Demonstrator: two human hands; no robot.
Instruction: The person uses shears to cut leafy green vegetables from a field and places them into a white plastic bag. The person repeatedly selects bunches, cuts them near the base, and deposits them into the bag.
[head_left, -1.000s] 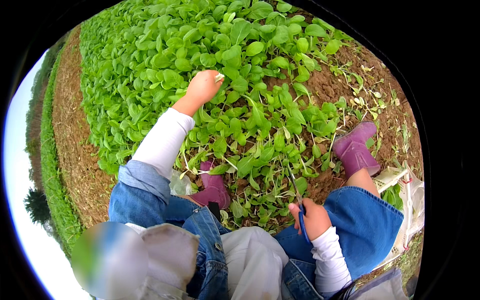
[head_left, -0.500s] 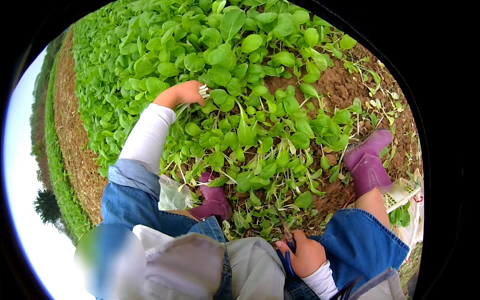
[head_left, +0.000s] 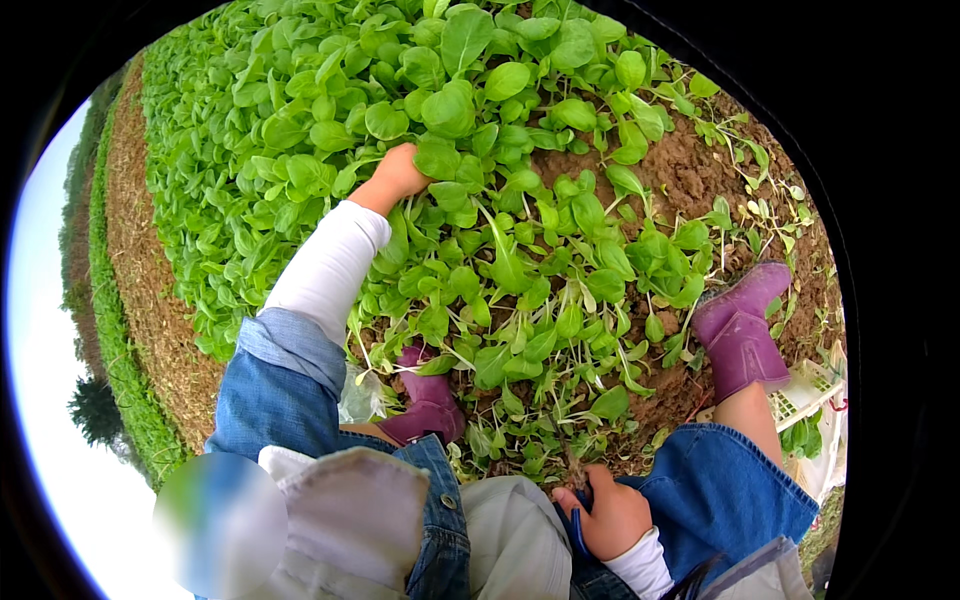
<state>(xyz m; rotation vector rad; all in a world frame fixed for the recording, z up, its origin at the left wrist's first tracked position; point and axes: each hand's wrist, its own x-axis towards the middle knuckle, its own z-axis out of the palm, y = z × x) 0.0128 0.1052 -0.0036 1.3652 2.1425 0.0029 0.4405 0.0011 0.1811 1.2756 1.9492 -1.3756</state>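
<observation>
Leafy greens stand packed along the left and far edges of their soil bed, a stretch that looks largely uncut, so much appears to be left. Outdoors all round, pale sky lies at far left, then a dark bushy tree, a narrow green strip and a straw-littered brown path running beside the bed's left edge. Near the middle of the bed, the left hand reaches in among the plants, its fingers hidden by leaves; whether it grips any stems, I cannot tell. Closer to the bed's near edge, a clear plastic bag lies just beside one purple boot. Between the boots, the greens thin out, many leaning or lying flat. The right hand is closed around a blue-handled cutting tool, its blade hard to make out against the foliage. Toward the bed's right edge, brown soil shows with scattered leaves and stalks, so this part seems mostly done. Past the other purple boot, a pale crate has some leaves showing at it.
</observation>
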